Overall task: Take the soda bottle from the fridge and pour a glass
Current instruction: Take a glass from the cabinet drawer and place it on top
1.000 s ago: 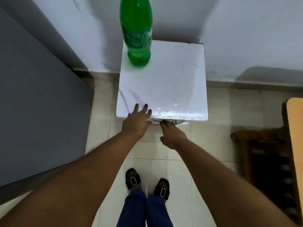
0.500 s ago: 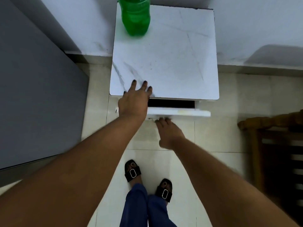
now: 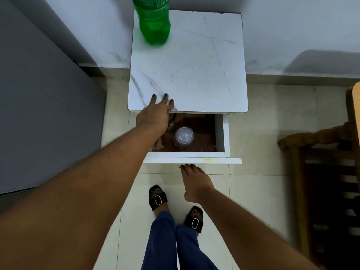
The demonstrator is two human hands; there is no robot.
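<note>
A green soda bottle (image 3: 154, 22) stands upright at the back left corner of a small white marble-pattern table (image 3: 194, 61). The table's drawer (image 3: 227, 145) is pulled out, and a clear glass (image 3: 183, 136) stands inside on the brown drawer floor. My left hand (image 3: 154, 115) lies flat on the table's front left edge, fingers spread, holding nothing. My right hand (image 3: 194, 183) is below the drawer front, its fingertips hooked under the front panel's lower edge.
The grey fridge side (image 3: 39, 114) fills the left. White walls meet behind the table. A dark wooden chair (image 3: 321, 182) stands at the right. My feet in black sandals (image 3: 157, 197) stand on the pale tiled floor.
The drawer has slid out much farther under my right hand's pull, and the glass inside has come into view. My left hand stays pressed on the tabletop.
</note>
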